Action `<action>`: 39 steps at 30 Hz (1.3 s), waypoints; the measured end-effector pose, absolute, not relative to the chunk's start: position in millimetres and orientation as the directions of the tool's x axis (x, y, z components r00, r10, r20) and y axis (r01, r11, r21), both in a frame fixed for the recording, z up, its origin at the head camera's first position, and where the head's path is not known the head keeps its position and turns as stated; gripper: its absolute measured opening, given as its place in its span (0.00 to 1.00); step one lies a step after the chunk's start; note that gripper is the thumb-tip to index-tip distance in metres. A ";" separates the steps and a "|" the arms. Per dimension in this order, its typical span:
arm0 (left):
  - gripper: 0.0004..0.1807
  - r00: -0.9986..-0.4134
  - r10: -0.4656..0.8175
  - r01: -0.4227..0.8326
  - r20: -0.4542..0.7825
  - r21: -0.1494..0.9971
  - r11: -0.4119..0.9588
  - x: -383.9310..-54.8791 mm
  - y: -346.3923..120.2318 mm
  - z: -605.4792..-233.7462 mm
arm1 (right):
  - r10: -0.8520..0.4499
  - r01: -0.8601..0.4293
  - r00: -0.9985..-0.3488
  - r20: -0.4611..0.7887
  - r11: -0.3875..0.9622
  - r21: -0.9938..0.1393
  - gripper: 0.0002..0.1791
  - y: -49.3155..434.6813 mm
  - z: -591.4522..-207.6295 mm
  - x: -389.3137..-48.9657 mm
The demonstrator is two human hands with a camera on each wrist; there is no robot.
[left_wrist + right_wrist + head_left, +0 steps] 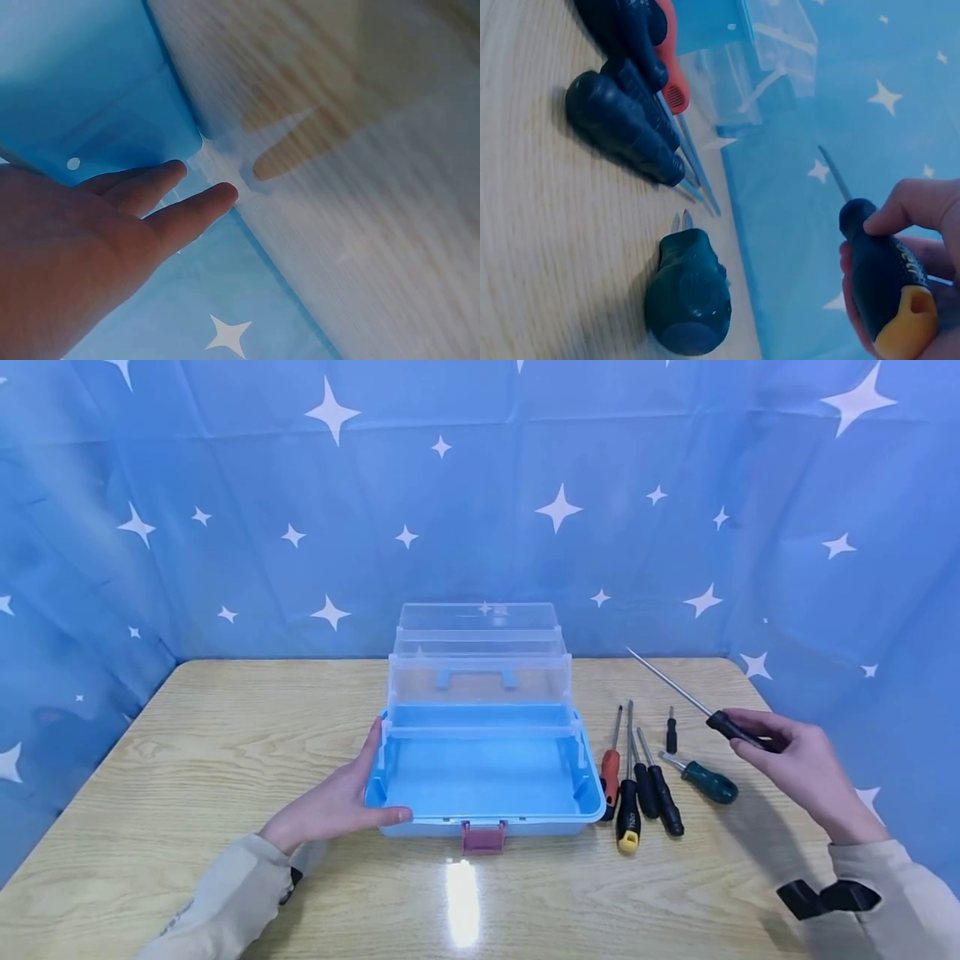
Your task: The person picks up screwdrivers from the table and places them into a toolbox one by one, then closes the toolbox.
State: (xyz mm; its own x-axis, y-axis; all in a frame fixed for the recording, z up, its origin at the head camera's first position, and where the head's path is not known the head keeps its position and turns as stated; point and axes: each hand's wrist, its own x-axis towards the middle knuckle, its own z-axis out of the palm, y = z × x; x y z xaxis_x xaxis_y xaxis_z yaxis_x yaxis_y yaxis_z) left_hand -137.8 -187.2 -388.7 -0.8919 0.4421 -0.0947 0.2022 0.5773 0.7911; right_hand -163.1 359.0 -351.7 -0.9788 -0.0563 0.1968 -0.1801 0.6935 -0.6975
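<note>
on the bench (225, 735) we see the blue toolbox (480, 777), its clear lid (480, 656) raised, presumably for access inside. our left grip (341, 797) spreads wide against its left side, apparently steadying it. our right grip (806, 760) holds a long screwdriver (723, 725) by its handle, leaving the shaft free, right of the toolbox; the smallest black screwdriver (671, 735) lies near.

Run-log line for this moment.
left hand: touches left side of blue box; right hand: holds screwdriver; clear lid: raised; other screwdrivers: on table, right of box
</note>
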 end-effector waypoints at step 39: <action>0.65 -0.898 0.429 0.213 -0.092 0.764 0.609 -136.7 -186.5 -389.8 | -0.103 -0.275 -0.958 0.266 0.585 -0.763 0.18 328.9 -331.9 -137.8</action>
State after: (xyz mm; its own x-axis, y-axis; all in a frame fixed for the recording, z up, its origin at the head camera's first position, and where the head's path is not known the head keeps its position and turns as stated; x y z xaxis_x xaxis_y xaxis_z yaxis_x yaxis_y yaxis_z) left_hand -136.7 -186.5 -389.8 -0.8983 0.4295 -0.0924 0.2127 0.6093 0.7639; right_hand -137.8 328.9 -331.9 -0.9585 -0.1034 0.2657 -0.2747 0.5846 -0.7634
